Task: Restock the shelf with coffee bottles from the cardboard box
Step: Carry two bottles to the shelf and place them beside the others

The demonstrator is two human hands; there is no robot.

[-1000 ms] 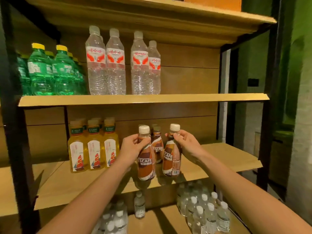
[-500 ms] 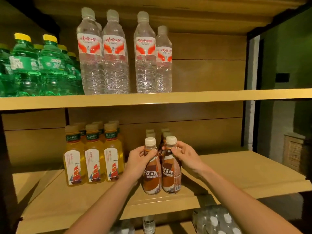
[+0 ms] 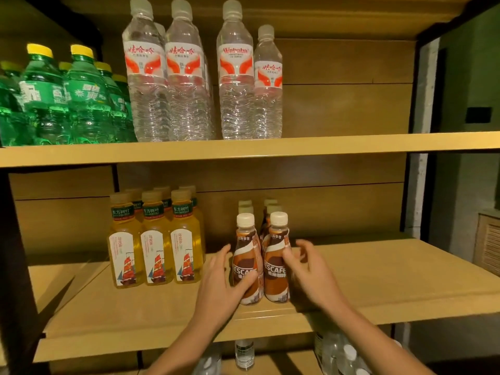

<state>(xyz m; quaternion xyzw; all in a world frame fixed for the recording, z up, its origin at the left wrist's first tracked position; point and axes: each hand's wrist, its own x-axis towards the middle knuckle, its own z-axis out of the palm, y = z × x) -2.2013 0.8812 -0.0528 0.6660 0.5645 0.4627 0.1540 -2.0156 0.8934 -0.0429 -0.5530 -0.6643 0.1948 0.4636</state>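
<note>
1. Just under the middle of my view, toward six o'clock, the left coffee bottle and the right coffee bottle stand upright on the middle shelf. They are side by side near its front edge, white caps up and brown labels facing me.
2. Directly behind them, at their twelve o'clock, I see the rear coffee bottles in two short rows. Little more than their caps shows.
3. My left hand comes in from seven o'clock. Its thumb lies across the label of the left coffee bottle, while its fingers are straight and stand at the bottle's nine o'clock side. I read it as loosened, not clamped.
4. My right hand comes in from five o'clock. Its thumb tip touches the label of the right coffee bottle. The other fingers are spread and loosely bent at the bottle's three o'clock, off the plastic, so this hand has let go.
5. At nine o'clock of the coffee, on the same board, stand yellow tea bottles with sailing-ship labels.
6. On the upper shelf, clear water bottles stand at twelve o'clock and green bottles at ten o'clock.
7. Below the middle shelf, at six o'clock, small clear bottles show.
</note>
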